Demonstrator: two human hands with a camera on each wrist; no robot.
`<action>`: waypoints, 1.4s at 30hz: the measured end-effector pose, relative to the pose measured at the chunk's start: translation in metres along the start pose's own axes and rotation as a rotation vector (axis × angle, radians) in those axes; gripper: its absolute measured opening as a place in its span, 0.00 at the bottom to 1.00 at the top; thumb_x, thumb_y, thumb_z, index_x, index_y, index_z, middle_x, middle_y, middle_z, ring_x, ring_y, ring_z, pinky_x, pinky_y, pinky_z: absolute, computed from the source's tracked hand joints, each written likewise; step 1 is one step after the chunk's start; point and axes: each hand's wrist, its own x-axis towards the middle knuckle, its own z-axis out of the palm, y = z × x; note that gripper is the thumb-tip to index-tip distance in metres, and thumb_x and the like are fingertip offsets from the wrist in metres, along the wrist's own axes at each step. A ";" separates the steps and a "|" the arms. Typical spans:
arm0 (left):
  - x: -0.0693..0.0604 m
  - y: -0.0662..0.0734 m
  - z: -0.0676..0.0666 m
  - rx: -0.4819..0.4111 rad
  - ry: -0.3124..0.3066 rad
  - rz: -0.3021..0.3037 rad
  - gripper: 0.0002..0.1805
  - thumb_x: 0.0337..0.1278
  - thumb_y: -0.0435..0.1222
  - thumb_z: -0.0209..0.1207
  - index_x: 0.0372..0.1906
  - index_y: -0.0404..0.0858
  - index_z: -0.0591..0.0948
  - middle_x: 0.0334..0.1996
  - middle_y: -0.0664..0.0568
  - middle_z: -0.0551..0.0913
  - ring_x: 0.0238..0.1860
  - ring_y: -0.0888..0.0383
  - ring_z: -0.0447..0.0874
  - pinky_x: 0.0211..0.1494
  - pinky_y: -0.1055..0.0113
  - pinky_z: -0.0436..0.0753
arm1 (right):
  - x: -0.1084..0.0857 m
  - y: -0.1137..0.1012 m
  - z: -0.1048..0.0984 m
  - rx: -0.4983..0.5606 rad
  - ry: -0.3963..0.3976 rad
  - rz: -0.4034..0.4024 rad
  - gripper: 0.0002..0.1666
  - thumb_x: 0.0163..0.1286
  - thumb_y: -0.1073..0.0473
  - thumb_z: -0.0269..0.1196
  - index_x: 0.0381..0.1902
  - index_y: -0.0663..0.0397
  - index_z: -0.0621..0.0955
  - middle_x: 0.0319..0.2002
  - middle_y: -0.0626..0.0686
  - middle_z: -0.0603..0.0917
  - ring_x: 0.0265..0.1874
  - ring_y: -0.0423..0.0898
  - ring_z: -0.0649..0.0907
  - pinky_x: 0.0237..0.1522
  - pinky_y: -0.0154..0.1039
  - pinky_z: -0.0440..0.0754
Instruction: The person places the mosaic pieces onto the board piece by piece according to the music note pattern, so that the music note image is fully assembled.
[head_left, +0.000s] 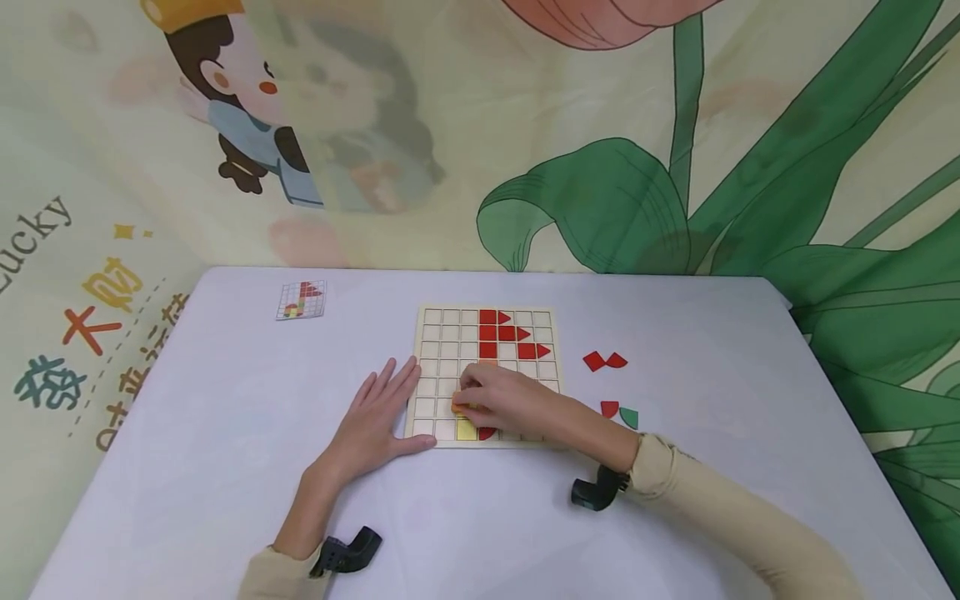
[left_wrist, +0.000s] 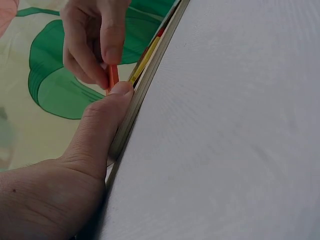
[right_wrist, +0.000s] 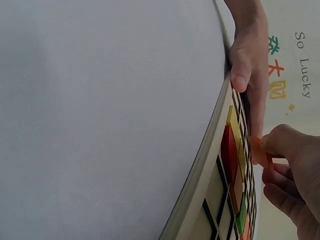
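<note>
A wooden grid board (head_left: 442, 364) lies on the white table. My left hand (head_left: 369, 423) rests against its left edge with fingers spread, the thumb near the lower left corner. Over the lower middle of the board, my right hand (head_left: 513, 402) pinches an orange piece (right_wrist: 261, 151) between thumb and fingers. Red squares and pointed red pieces (head_left: 507, 333) fill cells in the upper part. A yellow piece (head_left: 466, 429) and a dark red piece (right_wrist: 229, 154) sit near the front edge. The right wrist view also shows a green piece (right_wrist: 242, 212); the right hand hides part of the grid.
Right of the board lie a red square (head_left: 594, 361), a red curved piece (head_left: 617, 360), another red piece (head_left: 610, 408) and a green curved piece (head_left: 629, 417). A small pattern card (head_left: 302, 300) lies at the back left. A printed cloth hangs behind the table.
</note>
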 end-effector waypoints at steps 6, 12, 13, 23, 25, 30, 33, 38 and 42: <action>0.000 0.001 -0.001 0.006 0.003 -0.002 0.57 0.46 0.61 0.66 0.77 0.42 0.54 0.79 0.50 0.50 0.80 0.46 0.41 0.79 0.45 0.45 | 0.016 -0.002 0.002 -0.076 -0.059 -0.097 0.11 0.67 0.57 0.64 0.45 0.50 0.86 0.38 0.48 0.81 0.34 0.40 0.77 0.35 0.22 0.76; 0.000 0.001 0.000 0.008 0.005 0.000 0.57 0.45 0.61 0.66 0.77 0.42 0.54 0.79 0.50 0.50 0.80 0.46 0.41 0.79 0.44 0.45 | 0.022 -0.008 0.003 -0.116 -0.131 -0.074 0.14 0.70 0.55 0.61 0.51 0.49 0.84 0.43 0.48 0.80 0.38 0.39 0.77 0.40 0.24 0.78; 0.001 0.001 0.000 0.008 0.005 0.001 0.57 0.45 0.61 0.66 0.77 0.42 0.54 0.79 0.50 0.50 0.80 0.46 0.41 0.79 0.44 0.45 | 0.022 -0.009 0.003 -0.121 -0.140 -0.068 0.15 0.70 0.55 0.61 0.52 0.48 0.84 0.43 0.48 0.81 0.39 0.40 0.78 0.41 0.24 0.79; 0.001 0.000 0.001 0.015 0.008 0.003 0.57 0.45 0.61 0.66 0.77 0.42 0.54 0.79 0.50 0.50 0.80 0.46 0.41 0.79 0.44 0.45 | 0.021 -0.010 0.013 -0.242 -0.098 -0.052 0.12 0.68 0.61 0.62 0.47 0.46 0.86 0.45 0.45 0.82 0.45 0.40 0.78 0.48 0.26 0.80; 0.001 0.000 0.001 0.009 0.006 0.002 0.57 0.45 0.61 0.66 0.77 0.42 0.54 0.79 0.50 0.50 0.80 0.46 0.41 0.79 0.44 0.45 | 0.017 -0.011 0.011 -0.245 -0.103 -0.032 0.14 0.69 0.60 0.61 0.51 0.44 0.85 0.47 0.44 0.82 0.46 0.40 0.78 0.48 0.27 0.79; 0.001 -0.001 0.001 0.005 0.005 -0.004 0.58 0.45 0.62 0.66 0.77 0.42 0.54 0.79 0.50 0.50 0.80 0.46 0.40 0.79 0.44 0.44 | -0.018 -0.014 -0.003 -0.149 -0.062 0.099 0.19 0.67 0.55 0.64 0.57 0.41 0.82 0.50 0.45 0.82 0.48 0.40 0.79 0.48 0.29 0.82; 0.003 -0.001 0.001 0.007 0.006 -0.005 0.58 0.44 0.61 0.66 0.77 0.42 0.53 0.79 0.50 0.50 0.80 0.46 0.40 0.79 0.45 0.44 | -0.054 -0.008 -0.015 -0.156 -0.017 0.146 0.20 0.63 0.55 0.68 0.54 0.43 0.83 0.49 0.46 0.83 0.49 0.42 0.80 0.48 0.32 0.84; 0.002 -0.001 0.003 0.005 0.007 -0.013 0.58 0.44 0.60 0.67 0.77 0.41 0.54 0.79 0.49 0.50 0.80 0.46 0.40 0.79 0.45 0.44 | -0.111 0.011 -0.028 -0.251 0.029 0.257 0.21 0.56 0.56 0.73 0.49 0.45 0.84 0.47 0.50 0.84 0.48 0.45 0.83 0.45 0.36 0.86; 0.002 0.000 0.004 0.003 0.007 -0.007 0.58 0.44 0.60 0.67 0.77 0.41 0.54 0.79 0.49 0.50 0.80 0.45 0.40 0.79 0.45 0.44 | -0.142 0.021 -0.033 -0.304 0.045 0.368 0.27 0.53 0.60 0.74 0.53 0.47 0.82 0.47 0.52 0.84 0.48 0.47 0.83 0.44 0.40 0.87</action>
